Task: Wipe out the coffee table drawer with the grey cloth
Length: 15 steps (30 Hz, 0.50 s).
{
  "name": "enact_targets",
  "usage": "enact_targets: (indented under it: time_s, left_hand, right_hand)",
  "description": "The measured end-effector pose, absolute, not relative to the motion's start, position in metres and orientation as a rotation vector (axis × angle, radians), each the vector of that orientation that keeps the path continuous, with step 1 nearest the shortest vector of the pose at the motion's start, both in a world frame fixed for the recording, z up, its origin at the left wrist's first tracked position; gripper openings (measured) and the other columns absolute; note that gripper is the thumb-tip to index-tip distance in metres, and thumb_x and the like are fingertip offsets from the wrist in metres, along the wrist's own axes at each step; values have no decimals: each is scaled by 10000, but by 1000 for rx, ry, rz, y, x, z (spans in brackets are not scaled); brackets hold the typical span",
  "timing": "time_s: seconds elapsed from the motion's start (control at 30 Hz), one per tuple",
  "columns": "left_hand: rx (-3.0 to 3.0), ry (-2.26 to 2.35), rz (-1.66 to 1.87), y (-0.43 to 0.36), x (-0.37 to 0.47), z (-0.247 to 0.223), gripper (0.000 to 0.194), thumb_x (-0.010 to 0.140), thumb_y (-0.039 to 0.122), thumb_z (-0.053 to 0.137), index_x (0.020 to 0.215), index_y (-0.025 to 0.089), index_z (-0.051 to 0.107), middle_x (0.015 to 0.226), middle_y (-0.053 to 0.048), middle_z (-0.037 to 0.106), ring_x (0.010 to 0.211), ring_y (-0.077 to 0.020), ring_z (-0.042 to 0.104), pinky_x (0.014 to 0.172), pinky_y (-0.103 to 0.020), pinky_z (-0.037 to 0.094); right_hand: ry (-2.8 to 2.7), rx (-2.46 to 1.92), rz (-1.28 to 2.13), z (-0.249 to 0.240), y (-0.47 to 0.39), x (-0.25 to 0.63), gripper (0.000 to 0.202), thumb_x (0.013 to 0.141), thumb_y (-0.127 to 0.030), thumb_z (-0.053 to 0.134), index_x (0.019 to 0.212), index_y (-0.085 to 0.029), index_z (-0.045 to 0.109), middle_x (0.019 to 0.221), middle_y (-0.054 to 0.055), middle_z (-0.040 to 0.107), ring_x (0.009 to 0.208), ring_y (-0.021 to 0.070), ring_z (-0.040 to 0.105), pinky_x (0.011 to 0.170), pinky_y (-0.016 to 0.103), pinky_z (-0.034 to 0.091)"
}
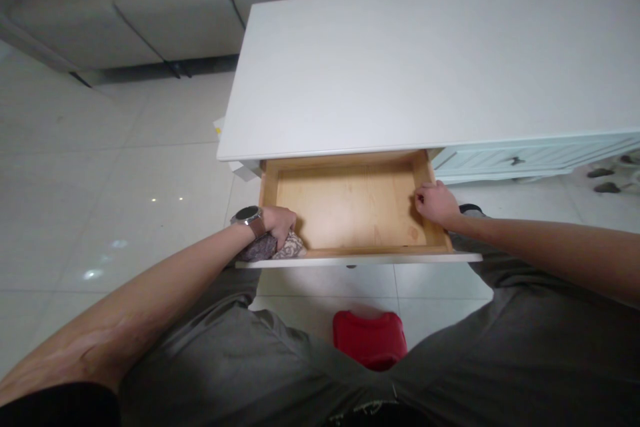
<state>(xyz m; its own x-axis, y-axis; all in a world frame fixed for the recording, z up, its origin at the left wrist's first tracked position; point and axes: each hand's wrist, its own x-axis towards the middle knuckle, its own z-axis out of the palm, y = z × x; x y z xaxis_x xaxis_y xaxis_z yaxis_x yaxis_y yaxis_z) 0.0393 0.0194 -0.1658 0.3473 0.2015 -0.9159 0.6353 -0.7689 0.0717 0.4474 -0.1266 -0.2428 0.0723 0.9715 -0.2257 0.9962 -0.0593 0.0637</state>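
A pulled-out wooden drawer [345, 207] with a white front panel stands open in front of me. Its light wood floor is bare over most of its width. My left hand [280, 221], with a watch on the wrist, is closed on a patterned cloth [290, 245] at the drawer's front left corner. Grey-brown fabric of the cloth bulges over the left side wall, and the hand hides part of it. At the opposite side, my right hand [437, 204] has its fingers curled over the drawer's right wall.
The white table top [425, 60] spreads above the drawer. A second, closed drawer [515, 159] with a dark knob is on the right. Behind stands a grey sofa [180, 0]. A red object [370, 337] is on the tiled floor between my legs. Slippers [607, 180] lie at right.
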Motion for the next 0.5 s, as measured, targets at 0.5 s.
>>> enact_targets:
  time_s: [0.5]
  left_hand:
    - [2169, 716, -1398, 20, 39, -167, 570, 443, 334, 925, 983, 196, 803, 1005, -96, 794, 901, -237, 696, 846, -318, 545]
  right_hand:
    - [1993, 2147, -195, -242, -127, 447, 366, 961, -252, 431, 888, -131, 768, 985, 157, 701, 884, 266, 511, 823, 371, 342]
